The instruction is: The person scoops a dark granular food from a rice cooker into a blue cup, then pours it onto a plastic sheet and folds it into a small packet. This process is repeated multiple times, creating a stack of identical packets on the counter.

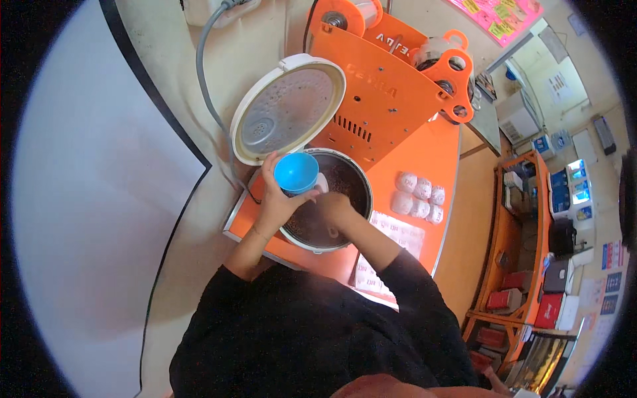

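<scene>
My left hand (279, 199) holds a small blue bowl (297, 171) over the left side of an open, rice-cooker-like pot (369, 199). The inside of the bowl that shows looks bare. My right hand (334, 208) reaches into the pot, closed around the handle of what looks like a white scoop (322, 183), partly hidden by my hands. Dark, grainy food (298, 221) lies in the pot. The pot's lid (288, 109) stands raised behind the bowl. Several wrapped, rounded packets (419, 194) sit in two rows to the right of the pot.
Printed wrapping paper (398, 234) lies on the orange table (415, 149), right of the pot. An orange machine (373, 94) stands behind it. A grey cable (201, 74) hangs at the left wall. Orange shelving (517, 239) stands farther right; part of another person's arm (492, 380) shows at lower right.
</scene>
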Tool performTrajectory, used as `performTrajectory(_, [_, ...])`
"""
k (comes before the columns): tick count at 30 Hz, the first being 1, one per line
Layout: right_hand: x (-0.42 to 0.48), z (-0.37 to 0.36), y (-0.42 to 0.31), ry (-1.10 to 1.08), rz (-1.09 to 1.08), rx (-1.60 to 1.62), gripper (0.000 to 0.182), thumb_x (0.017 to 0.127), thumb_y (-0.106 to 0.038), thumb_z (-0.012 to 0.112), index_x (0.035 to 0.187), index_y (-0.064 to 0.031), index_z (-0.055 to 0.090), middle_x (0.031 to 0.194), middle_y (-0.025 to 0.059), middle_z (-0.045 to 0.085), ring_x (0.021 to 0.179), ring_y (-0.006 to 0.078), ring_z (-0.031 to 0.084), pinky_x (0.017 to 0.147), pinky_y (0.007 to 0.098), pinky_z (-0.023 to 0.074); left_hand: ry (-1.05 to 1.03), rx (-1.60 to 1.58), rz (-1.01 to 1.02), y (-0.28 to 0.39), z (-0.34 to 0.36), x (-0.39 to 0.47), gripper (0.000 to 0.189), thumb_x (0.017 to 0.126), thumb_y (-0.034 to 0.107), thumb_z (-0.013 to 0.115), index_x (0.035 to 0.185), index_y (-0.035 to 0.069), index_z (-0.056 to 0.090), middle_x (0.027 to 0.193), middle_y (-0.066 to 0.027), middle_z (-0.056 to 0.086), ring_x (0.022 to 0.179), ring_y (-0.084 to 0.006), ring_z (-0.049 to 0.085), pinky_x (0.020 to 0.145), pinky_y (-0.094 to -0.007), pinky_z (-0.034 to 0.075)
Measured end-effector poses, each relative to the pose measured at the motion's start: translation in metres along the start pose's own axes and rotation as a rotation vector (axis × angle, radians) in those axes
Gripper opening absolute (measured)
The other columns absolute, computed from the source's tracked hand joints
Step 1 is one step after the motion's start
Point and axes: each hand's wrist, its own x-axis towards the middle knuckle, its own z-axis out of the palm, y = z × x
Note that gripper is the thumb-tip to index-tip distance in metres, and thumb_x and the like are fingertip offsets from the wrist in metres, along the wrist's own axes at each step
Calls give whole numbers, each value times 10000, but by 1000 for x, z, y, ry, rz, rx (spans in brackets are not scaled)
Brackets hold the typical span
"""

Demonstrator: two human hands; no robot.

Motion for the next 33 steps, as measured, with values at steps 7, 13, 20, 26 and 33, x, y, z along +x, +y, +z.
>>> performTrajectory(7, [5,26,3,107,73,-232,296,892,-213,644,1134,-48,690,1048,154,745,904,282,759,671,436,611,-93,157,77,-3,0,-2,1064,712,278,937,1482,11,252,1432,-283,439,1339,-429,481,1122,-497,407])
performTrajectory(13, [6,-63,11,95,148,-370,186,865,-163,661,958,-46,772,960,153,762,820,268,768,565,408,593,-111,277,116,1,5,-1,952,725,199,903,1444,14,307,1425,-273,447,1319,-458,477,1116,-517,404])
performTrajectory(20, [15,-78,32,-106,16,-464,193,883,-220,669,961,-96,795,1000,109,773,920,269,762,712,437,596,-149,421,183,-5,3,0,915,749,235,898,1425,-8,331,1433,-276,455,1333,-448,474,1128,-499,388])
performTrajectory(26, [9,-96,39,-279,20,-383,221,884,-237,659,984,-95,796,1048,114,773,955,283,755,756,446,585,-177,424,180,1,3,2,874,761,229,871,1421,27,335,1410,-268,462,1322,-460,470,1114,-533,397])
performTrajectory(33, [-29,-78,32,-280,-86,-308,213,876,-200,634,951,-84,795,973,136,774,900,305,758,740,462,593,-238,414,197,10,0,4,863,748,190,882,1399,23,341,1415,-269,448,1321,-463,474,1109,-531,402])
